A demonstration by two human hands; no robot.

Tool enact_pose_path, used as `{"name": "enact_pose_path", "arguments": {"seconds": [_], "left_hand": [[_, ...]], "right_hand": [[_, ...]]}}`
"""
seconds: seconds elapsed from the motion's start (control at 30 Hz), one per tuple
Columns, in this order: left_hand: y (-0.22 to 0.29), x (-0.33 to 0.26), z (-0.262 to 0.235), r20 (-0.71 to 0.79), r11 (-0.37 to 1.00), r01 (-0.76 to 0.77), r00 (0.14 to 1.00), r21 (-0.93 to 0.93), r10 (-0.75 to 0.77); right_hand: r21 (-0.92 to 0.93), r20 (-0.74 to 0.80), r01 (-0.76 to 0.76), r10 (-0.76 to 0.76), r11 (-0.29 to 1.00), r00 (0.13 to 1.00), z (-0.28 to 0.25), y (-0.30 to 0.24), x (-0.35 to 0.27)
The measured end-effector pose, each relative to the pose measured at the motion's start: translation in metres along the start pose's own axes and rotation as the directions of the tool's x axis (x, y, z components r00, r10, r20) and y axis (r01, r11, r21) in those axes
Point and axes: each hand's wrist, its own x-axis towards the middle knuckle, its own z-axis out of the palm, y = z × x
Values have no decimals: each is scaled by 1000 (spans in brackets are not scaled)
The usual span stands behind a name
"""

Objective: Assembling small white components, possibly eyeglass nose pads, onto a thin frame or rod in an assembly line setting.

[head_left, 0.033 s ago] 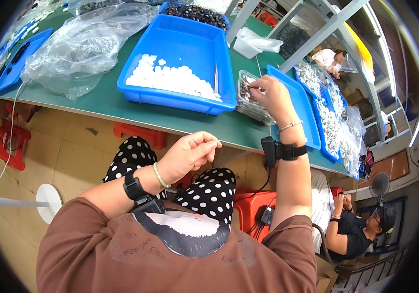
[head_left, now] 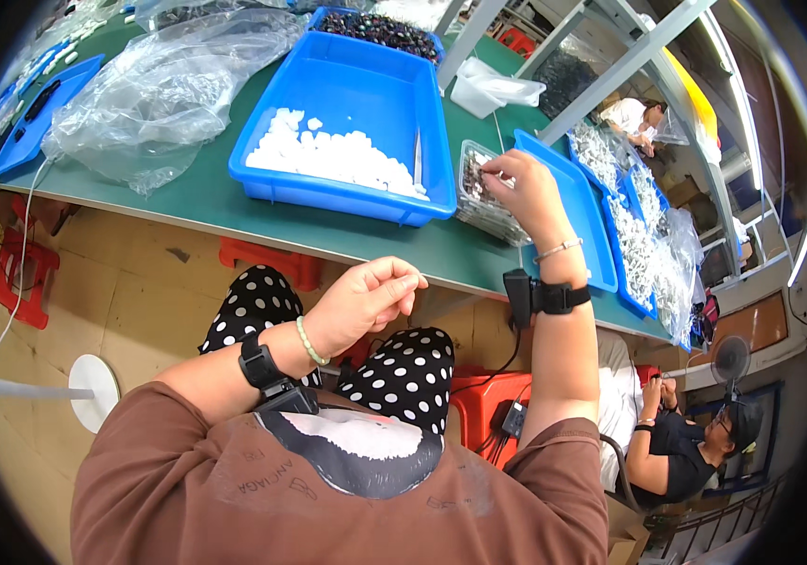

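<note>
My left hand [head_left: 358, 303] is above my lap, in front of the table edge. Its thumb and forefinger press together, and whatever may be between them is too small to make out. My right hand [head_left: 528, 193] reaches over a clear plastic box [head_left: 493, 222] of small brownish metal-looking parts [head_left: 475, 177]. The thumb and fingertips close together over those parts; a possible piece in them is hidden. To the left of the box, a large blue tray [head_left: 352, 89] holds a heap of small white pieces [head_left: 333, 155]. Tweezers [head_left: 418, 158] lean along the tray's right side.
Clear plastic bags [head_left: 154, 94] lie on the green table [head_left: 187, 202] at the left. An empty-looking blue tray [head_left: 578, 221] stands right of my right hand, beside trays of white parts [head_left: 634, 231]. Grey metal posts [head_left: 620, 71] rise behind. A co-worker [head_left: 681, 443] sits at the right.
</note>
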Motion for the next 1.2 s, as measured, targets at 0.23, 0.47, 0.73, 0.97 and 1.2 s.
{"name": "enact_pose_path", "arguments": {"seconds": [0.23, 0.47, 0.73, 0.97, 1.2], "left_hand": [[-3, -2, 0, -14, 1000, 3, 1000, -26, -4], [-2, 2, 0, -10, 1000, 4, 1000, -5, -4], [4, -1, -1, -61, 998, -67, 996, -7, 66], [2, -8, 4, 21, 979, -156, 988, 128, 155], [-5, -7, 6, -36, 992, -22, 999, 123, 27]], "right_hand": [[340, -241, -49, 137, 939, 961, -5, -9, -5], [463, -324, -28, 199, 886, 925, 3, -1, 1], [641, -392, 122, 186, 757, 901, -8, -67, -47], [817, -123, -14, 198, 576, 973, 56, -124, -124], [806, -138, 27, 144, 591, 980, 51, -120, -141]]}}
